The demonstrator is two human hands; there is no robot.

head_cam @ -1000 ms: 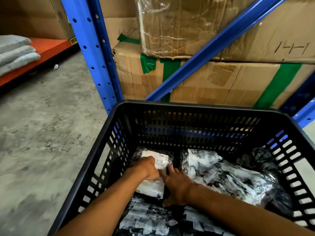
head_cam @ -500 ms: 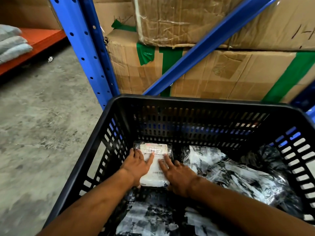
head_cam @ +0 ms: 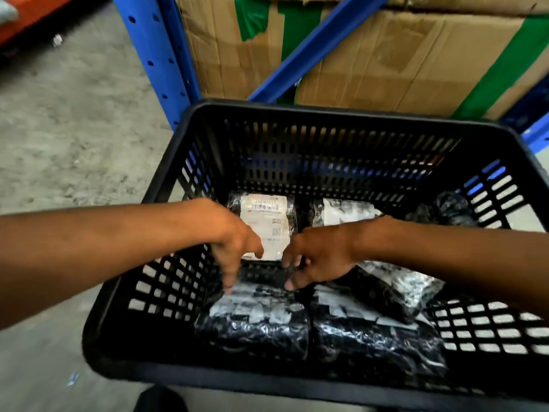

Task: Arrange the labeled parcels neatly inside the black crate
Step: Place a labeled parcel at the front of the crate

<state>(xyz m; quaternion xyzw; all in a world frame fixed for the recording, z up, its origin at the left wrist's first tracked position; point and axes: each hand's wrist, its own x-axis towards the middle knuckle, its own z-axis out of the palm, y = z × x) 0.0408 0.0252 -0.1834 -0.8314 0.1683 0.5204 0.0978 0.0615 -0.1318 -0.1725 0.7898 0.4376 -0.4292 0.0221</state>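
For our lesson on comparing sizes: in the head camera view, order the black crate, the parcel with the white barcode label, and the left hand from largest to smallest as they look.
1. Black crate, by far the largest.
2. Parcel with the white barcode label and left hand: they look alike in size; the hand is nearer the camera and covers part of the parcel, so no ranking.

Single head-worn wide-angle view, looking forward and steeply down from close above the black crate (head_cam: 297, 120), which fills most of the frame. Both forearms enter from the bottom edges. Blue rack upright (head_cam: 154, 55) and cardboard boxes (head_cam: 401, 63) sit near behind.
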